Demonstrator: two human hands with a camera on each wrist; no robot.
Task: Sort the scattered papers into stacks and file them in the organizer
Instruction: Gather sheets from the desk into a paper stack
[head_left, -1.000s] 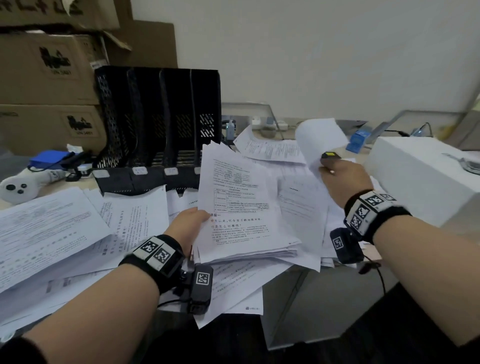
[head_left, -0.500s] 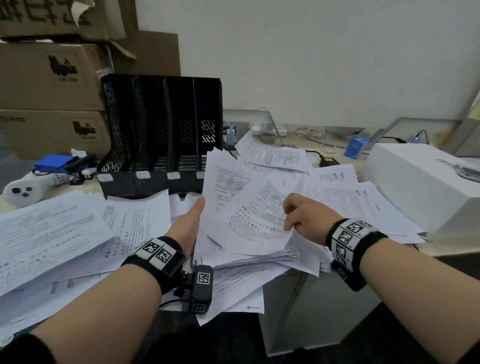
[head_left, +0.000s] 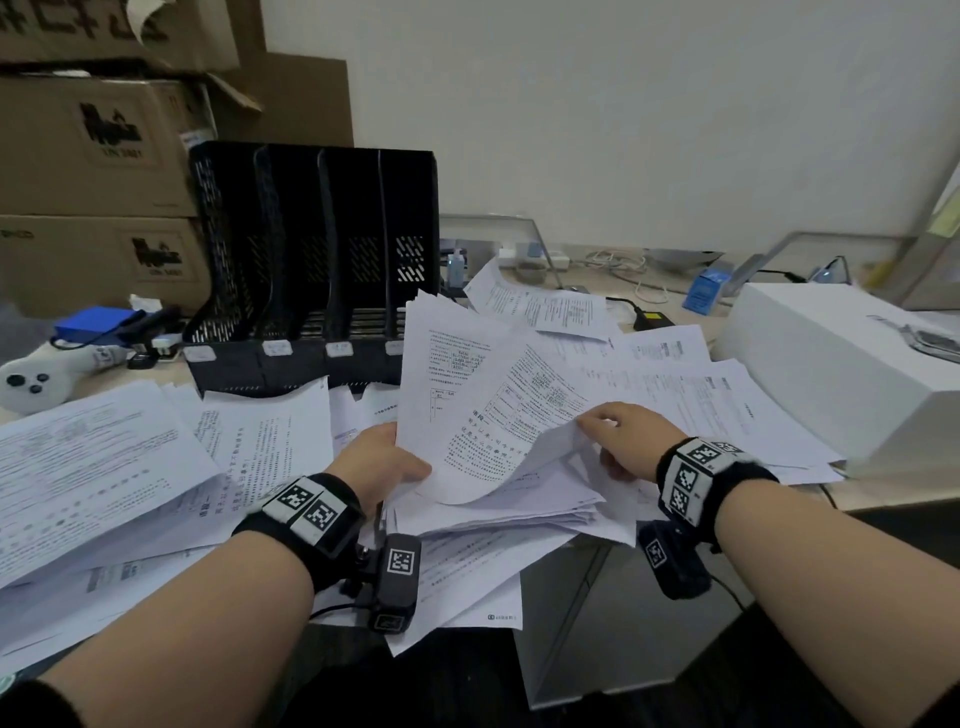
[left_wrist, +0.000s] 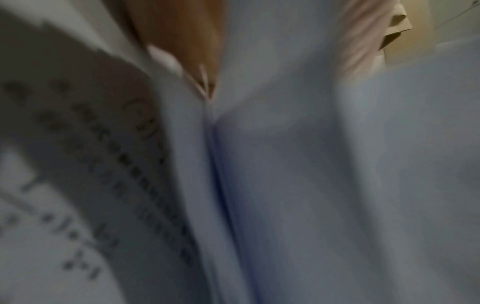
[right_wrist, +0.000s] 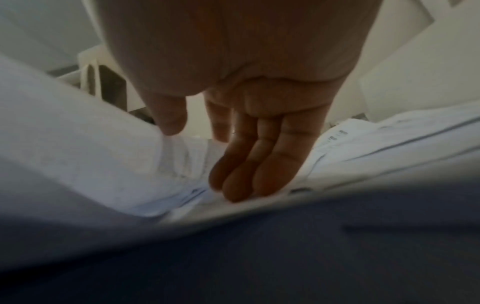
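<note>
A loose stack of printed papers (head_left: 467, 415) stands tilted up at the desk's middle. My left hand (head_left: 382, 462) grips its left edge, thumb on top; the left wrist view is a blur of paper (left_wrist: 285, 164). The top sheet (head_left: 514, 431) lies askew on the stack, its near edge curling. My right hand (head_left: 621, 441) is at that sheet's right edge. In the right wrist view my right hand (right_wrist: 207, 156) has straight fingers (right_wrist: 246, 174) resting on lower papers, and the thumb tip touches the sheet (right_wrist: 78, 133). The black four-slot organizer (head_left: 311, 249) stands behind, its slots looking empty.
More sheets are spread on the left (head_left: 93, 467) and on the right (head_left: 701, 405). A white box (head_left: 841, 364) sits at the right and cardboard boxes (head_left: 93, 156) are stacked at the back left. A white controller (head_left: 31, 384), a blue item (head_left: 93, 325) and cables (head_left: 639, 280) lie along the back.
My right hand carried a sheet from the back right down onto the stack in my left hand, then settled at its right edge. The left hand stayed on the stack.
</note>
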